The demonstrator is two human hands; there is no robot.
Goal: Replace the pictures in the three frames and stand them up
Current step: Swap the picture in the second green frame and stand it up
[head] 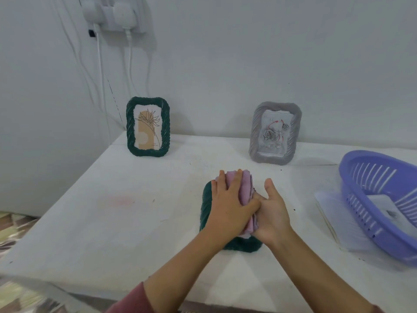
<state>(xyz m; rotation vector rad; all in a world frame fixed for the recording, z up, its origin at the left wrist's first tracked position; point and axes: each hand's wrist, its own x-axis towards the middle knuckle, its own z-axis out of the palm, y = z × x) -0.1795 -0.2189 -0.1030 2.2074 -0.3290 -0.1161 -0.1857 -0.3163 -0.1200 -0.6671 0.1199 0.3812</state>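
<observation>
A dark green frame (206,206) lies flat on the white table (112,211), mostly covered by my hands. On it sits a lilac back panel (245,186). My left hand (228,204) presses flat on the panel with straight fingers. My right hand (273,213) is against the panel's right edge with its thumb up; its fingers are hidden under my left hand. Another green frame (146,152) with a flower drawing stands at the back left. A grey frame (253,136) with a rose picture stands at the back right.
A purple slotted basket (361,164) stands at the right with a picture (387,207) inside, and loose sheets (327,206) lie under its left side. Chargers (112,14) and hanging cables are on the wall behind the left frame. The table's near edge is below my arms.
</observation>
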